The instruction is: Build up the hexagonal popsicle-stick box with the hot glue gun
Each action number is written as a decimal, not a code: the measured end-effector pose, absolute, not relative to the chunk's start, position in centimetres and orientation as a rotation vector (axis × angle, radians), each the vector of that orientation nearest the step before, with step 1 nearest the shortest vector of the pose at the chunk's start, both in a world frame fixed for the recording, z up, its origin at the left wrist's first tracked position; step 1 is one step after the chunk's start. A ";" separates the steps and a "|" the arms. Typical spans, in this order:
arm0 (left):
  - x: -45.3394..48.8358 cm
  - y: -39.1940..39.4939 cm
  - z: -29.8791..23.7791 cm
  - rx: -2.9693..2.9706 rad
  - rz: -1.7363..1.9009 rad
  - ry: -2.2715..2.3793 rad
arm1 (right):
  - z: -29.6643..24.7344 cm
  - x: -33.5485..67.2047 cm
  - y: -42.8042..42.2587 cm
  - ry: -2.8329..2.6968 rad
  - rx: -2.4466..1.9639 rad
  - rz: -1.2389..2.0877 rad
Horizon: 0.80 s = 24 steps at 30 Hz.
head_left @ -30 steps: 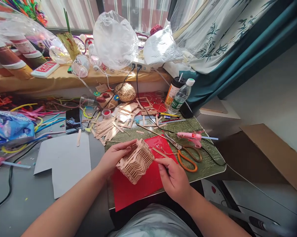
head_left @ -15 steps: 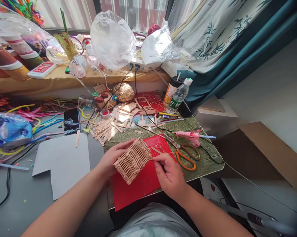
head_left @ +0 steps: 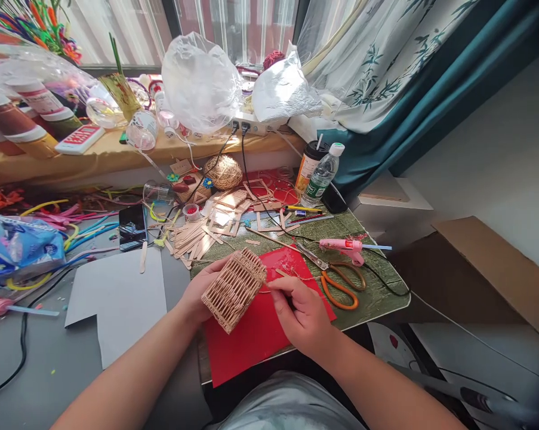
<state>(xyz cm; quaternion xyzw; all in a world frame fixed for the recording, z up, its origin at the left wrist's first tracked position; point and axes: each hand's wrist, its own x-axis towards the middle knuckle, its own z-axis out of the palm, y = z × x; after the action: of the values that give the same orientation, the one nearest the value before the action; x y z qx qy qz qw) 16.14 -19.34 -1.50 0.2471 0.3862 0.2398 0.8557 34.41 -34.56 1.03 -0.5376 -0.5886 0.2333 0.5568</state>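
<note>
A small woven basket (head_left: pixel 234 291) of tan twine lies tilted in my left hand (head_left: pixel 197 298), whose fingers wrap behind it and are partly hidden. At the basket's right edge, my right hand (head_left: pixel 302 313) pinches a thin twine strand (head_left: pixel 313 278) between thumb and fingers. The strand trails off to the right, toward scissors (head_left: pixel 341 286) with orange handles. Both hands are above a red sheet (head_left: pixel 246 352) on the green mat. A pink glue gun (head_left: pixel 347 246) rests behind the scissors.
Wooden craft sticks (head_left: pixel 191 239) pile up behind the hands, near a twine ball (head_left: pixel 224 172). A water bottle (head_left: pixel 320 179) and a cup (head_left: pixel 308 164) stand at the back right. White card (head_left: pixel 121 298) and a phone (head_left: pixel 132 227) lie to the left.
The basket and both hands have shifted slightly left in view, and the basket has turned a little. My right hand stays at its right edge with the twine.
</note>
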 end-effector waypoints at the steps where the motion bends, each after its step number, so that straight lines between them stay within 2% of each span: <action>1: 16.2 -19.4 -1.4 0.540 0.534 0.838 | 1.4 34.6 -34.7 -1.408 -1.285 0.551; 13: 16.0 -19.4 -2.1 0.640 0.514 0.817 | 2.3 36.8 -34.9 -1.658 -1.415 0.535; 20: 16.3 -19.7 -1.6 0.597 0.489 0.830 | 1.8 37.9 -34.9 -1.959 -1.401 0.302; 24: 16.4 -19.7 -1.2 0.569 0.489 0.809 | 1.4 37.4 -34.7 -1.916 -1.345 0.365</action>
<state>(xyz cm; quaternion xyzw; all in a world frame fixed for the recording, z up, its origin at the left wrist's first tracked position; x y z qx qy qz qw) 16.39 -19.74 -1.24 0.2703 0.3842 0.2323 0.8517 37.42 -34.66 1.37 -0.5260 -0.7491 0.1426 0.3767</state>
